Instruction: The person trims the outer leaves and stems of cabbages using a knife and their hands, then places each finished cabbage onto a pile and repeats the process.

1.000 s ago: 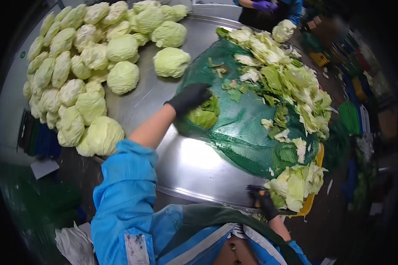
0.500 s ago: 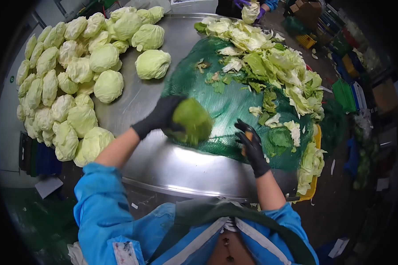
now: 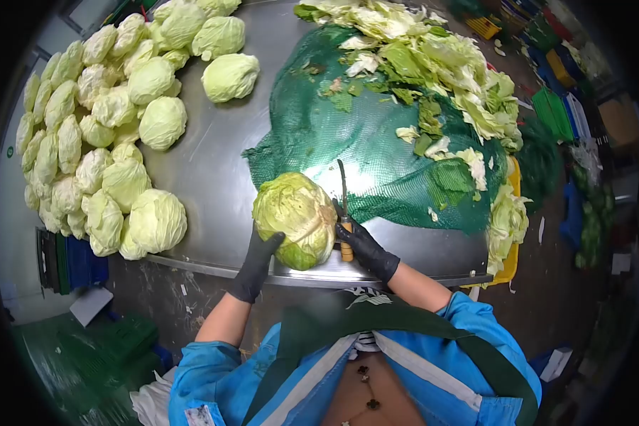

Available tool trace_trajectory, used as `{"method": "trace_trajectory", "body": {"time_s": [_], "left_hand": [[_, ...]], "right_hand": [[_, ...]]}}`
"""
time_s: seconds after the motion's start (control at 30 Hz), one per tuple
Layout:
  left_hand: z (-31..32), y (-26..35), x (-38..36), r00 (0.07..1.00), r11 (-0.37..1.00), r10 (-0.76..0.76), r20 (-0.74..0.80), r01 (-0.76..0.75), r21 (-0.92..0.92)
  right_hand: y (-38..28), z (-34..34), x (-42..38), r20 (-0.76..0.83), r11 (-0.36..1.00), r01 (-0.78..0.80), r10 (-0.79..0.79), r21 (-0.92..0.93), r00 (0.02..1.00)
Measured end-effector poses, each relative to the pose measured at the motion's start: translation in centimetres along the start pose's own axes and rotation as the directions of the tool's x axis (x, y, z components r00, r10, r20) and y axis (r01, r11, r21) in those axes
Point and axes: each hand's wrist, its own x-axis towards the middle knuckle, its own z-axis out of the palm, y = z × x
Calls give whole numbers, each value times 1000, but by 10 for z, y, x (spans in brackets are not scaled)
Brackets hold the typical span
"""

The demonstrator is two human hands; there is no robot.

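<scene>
The cabbage (image 3: 296,219) sat at the near edge of the steel surface (image 3: 213,177), just off the corner of the green net (image 3: 348,142), and it was the only head in hand. It still wore its outer leaves, green and loose, so the trimming of this one looked barely begun, if begun at all.

The left hand (image 3: 257,263), in a black glove, was cupped under and against the head's near left side, fingers spread up its flank and closed on it to steady it. The right hand (image 3: 366,245), gloved likewise, was wrapped tight around the orange handle of a knife (image 3: 343,195), whose blade pointed away from the body and stood right beside the head's right side; whether the edge had entered the cabbage could not be made out. Both forearms came in from the blue sleeves and met at the head, elbows wide.

Further out, a heap of pale heads (image 3: 99,128) covered the left of the surface, seemingly trimmed already. Cut leaves (image 3: 440,71) lay piled on the far and right parts of the net, spilling toward a yellow crate (image 3: 511,234) at the surface's right edge. Judging by that, much work was done.
</scene>
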Motion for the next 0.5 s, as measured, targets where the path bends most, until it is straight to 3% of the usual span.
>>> {"method": "trace_trajectory", "body": {"time_s": [0.03, 0.07, 0.1, 0.17, 0.27, 0.37, 0.43, 0.5], "left_hand": [[11, 5, -2, 997, 990, 68, -32, -63, 124], [26, 6, -9, 991, 962, 131, -38, -118, 247], [39, 1, -9, 960, 924, 275, 56, -280, 259], [84, 8, -11, 932, 922, 314, 179, -344, 178], [167, 14, -11, 965, 956, 205, 163, -233, 176], [240, -25, 6, 931, 921, 278, 236, -328, 210], [286, -51, 17, 807, 725, 443, 391, -579, 374], [317, -73, 29, 812, 638, 381, 442, -577, 510]], "right_hand": [[-5, 1, -7, -9, 1000, 16, -16, 6, 1000], [-14, -1, -17, 9, 991, 131, -131, 14, 991], [-23, -7, -29, 16, 969, 247, -247, 21, 969], [-41, -23, -65, -15, 951, 301, -301, 71, 954], [-61, -62, -121, -68, 877, 479, -476, 36, 877], [-52, -117, -172, -221, 854, 505, -472, 124, 853], [-60, -148, -206, -267, 815, 567, -523, 123, 810], [-71, -169, -242, -381, 876, 464, -388, 130, 839]]}}
